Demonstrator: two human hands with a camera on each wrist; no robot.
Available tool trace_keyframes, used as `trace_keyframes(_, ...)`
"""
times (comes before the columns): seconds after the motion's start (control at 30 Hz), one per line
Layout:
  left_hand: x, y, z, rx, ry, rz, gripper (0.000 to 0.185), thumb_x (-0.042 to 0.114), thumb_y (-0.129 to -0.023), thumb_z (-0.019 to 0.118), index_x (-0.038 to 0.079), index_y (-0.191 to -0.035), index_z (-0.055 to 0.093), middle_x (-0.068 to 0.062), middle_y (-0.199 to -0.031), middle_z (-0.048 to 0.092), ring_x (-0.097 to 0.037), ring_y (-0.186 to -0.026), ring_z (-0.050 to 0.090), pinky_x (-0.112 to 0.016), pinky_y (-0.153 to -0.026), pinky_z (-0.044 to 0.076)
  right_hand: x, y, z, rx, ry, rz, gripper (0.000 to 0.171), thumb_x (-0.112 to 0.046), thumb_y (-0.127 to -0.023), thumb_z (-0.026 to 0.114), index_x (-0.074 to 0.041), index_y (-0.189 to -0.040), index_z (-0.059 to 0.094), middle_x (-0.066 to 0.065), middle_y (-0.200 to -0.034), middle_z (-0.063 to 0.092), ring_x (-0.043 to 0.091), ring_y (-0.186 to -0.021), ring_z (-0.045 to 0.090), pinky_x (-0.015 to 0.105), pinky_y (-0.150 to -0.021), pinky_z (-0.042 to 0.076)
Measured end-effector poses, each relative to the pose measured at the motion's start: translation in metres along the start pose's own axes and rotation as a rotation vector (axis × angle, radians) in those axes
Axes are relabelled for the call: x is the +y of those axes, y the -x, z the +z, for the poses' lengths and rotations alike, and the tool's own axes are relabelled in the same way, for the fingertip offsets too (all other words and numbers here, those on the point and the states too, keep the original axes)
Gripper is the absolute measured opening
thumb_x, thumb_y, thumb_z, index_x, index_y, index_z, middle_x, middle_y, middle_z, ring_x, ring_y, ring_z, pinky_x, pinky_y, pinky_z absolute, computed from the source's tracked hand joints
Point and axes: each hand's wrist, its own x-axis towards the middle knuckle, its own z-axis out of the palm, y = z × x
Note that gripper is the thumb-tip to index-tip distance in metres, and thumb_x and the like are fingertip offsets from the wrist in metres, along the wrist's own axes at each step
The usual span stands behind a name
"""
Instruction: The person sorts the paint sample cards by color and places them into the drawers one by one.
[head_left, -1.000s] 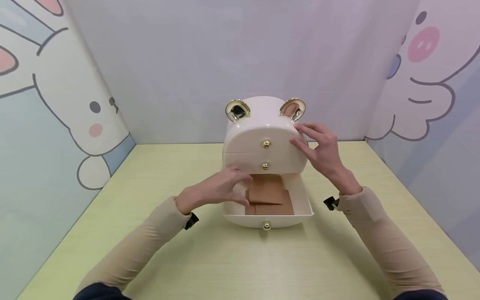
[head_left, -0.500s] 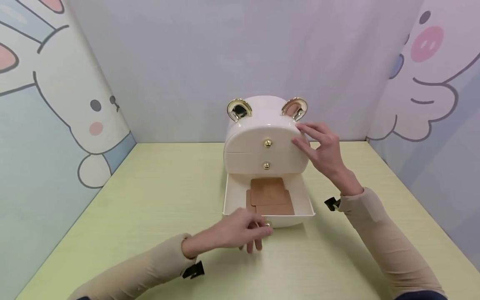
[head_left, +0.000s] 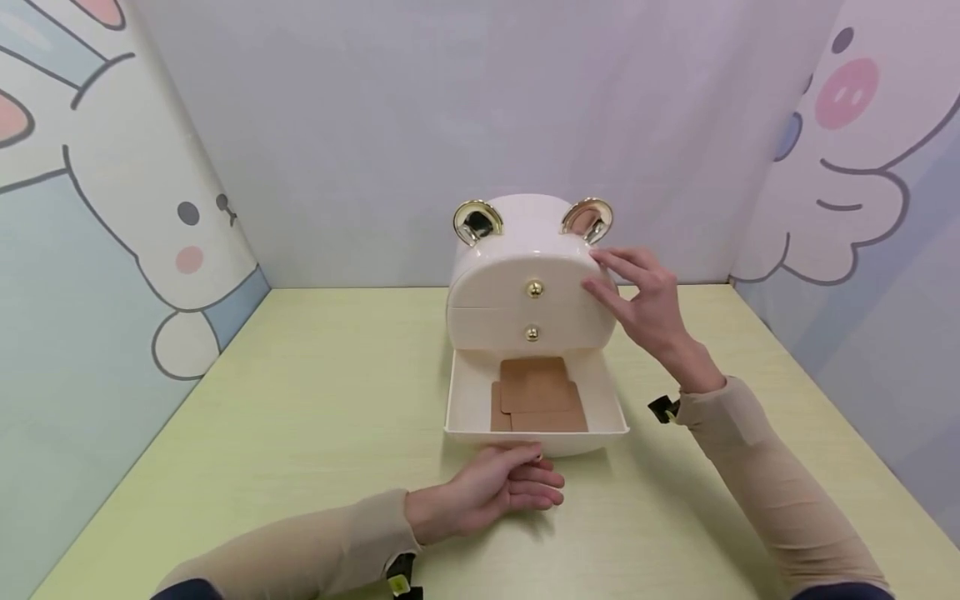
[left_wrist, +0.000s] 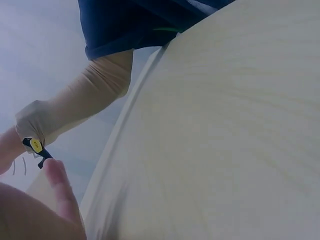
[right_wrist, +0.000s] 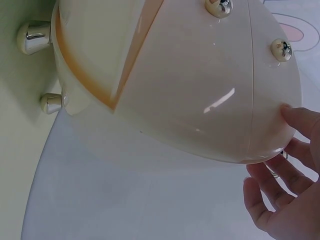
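Note:
A white mini drawer cabinet (head_left: 491,283) with gold animal ears stands on the table. Its bottom drawer (head_left: 463,408) is pulled out, and flat brown cardboard pieces (head_left: 536,385) lie overlapped inside. My left hand (head_left: 480,496) is palm up at the drawer front, pinching its gold knob (head_left: 539,457) between thumb and forefinger; the other fingers extend below. The knob is mostly hidden. My right hand (head_left: 648,300) holds the cabinet's upper right edge, thumb on the front face and fingers round the side, as the right wrist view also shows.
Two upper drawers carry gold knobs (head_left: 534,288) and are closed. Gold feet (right_wrist: 37,37) lift the cabinet off the pale yellow-green table (head_left: 337,375). A plain wall stands behind, with cartoon-printed panels (head_left: 120,217) at both sides.
My left hand has moved from over the open drawer down to its front knob and turned palm up. The right hand and the drawer have stayed in place.

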Motion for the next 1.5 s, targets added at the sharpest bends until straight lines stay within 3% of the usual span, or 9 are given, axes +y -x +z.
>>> trace_keyframes(0.33, 0.003, -0.002, 0.008, 0.044, 0.038, 0.065, 0.037, 0.019, -0.098, 0.053, -0.014, -0.115, 0.056, -0.01, -0.087, 0.073, -0.02, -0.08, 0.072, -0.034, -0.082, 0.058, 0.001, 0.001, 0.003, 0.015, -0.018, 0.01, 0.041, 0.0, -0.07, 0.082, -0.001, -0.11, 0.072, 0.021, -0.105, 0.069, 0.035, -0.098, 0.062, 0.014, -0.088, 0.04)
trace_keyframes(0.57, 0.009, -0.01, 0.005, 0.074, 0.03, 0.09, 0.035, 0.021, -0.098, 0.053, -0.012, -0.109, 0.057, -0.01, -0.085, 0.073, -0.019, -0.08, 0.072, -0.034, -0.083, 0.058, -0.001, 0.0, 0.002, 0.006, -0.012, 0.004, 0.041, 0.0, -0.071, 0.082, -0.001, -0.111, 0.071, 0.022, -0.105, 0.069, 0.035, -0.099, 0.062, 0.011, -0.089, 0.04)
trace_keyframes(0.9, 0.018, -0.022, 0.001, 0.073, 0.017, 0.126, 0.036, 0.018, -0.099, 0.05, -0.014, -0.115, 0.053, -0.012, -0.089, 0.073, -0.019, -0.082, 0.072, -0.035, -0.086, 0.057, -0.002, -0.002, 0.0, 0.018, -0.019, 0.014, 0.04, 0.001, -0.071, 0.082, -0.001, -0.11, 0.072, 0.021, -0.105, 0.069, 0.034, -0.098, 0.063, 0.011, -0.087, 0.04)
trace_keyframes(1.5, 0.028, -0.046, -0.005, 0.111, 0.054, 0.147, 0.03, 0.016, -0.099, 0.051, -0.011, -0.111, 0.055, -0.014, -0.088, 0.072, -0.023, -0.086, 0.072, -0.035, -0.086, 0.057, -0.003, 0.0, -0.001, -0.003, 0.002, 0.035, 0.039, -0.001, -0.073, 0.081, -0.001, -0.111, 0.072, 0.02, -0.106, 0.069, 0.034, -0.099, 0.063, 0.014, -0.084, 0.041)
